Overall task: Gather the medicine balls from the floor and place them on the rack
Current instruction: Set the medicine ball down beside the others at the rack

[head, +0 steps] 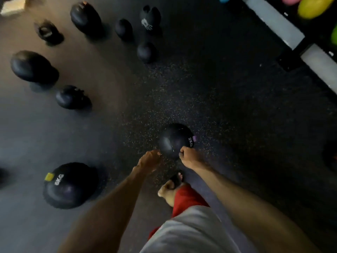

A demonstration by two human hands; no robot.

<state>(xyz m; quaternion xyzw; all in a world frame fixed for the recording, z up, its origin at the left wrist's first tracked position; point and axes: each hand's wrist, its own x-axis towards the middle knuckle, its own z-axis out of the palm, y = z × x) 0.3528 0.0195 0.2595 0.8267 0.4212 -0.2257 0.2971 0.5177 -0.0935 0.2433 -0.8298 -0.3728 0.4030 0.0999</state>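
A black medicine ball marked 2KG (174, 139), with a purple tag, lies on the speckled dark floor in front of me. My left hand (149, 159) reaches in from below, its loosely curled fingertips at the ball's near-left edge. My right hand (187, 156) is curled against the ball's near-right edge. Several more black medicine balls lie to the left and beyond, among them a big one with a yellow tag (69, 185), one at mid-left (72, 97) and one further ahead (146, 52). The rack (273, 21) with white bars stands at the top right.
Coloured balls sit on the rack, a yellow one (313, 6) most plainly. My foot in a black sandal (168, 191) stands just behind the 2KG ball. A dark object (330, 156) shows at the right edge. Open floor lies between the ball and the rack.
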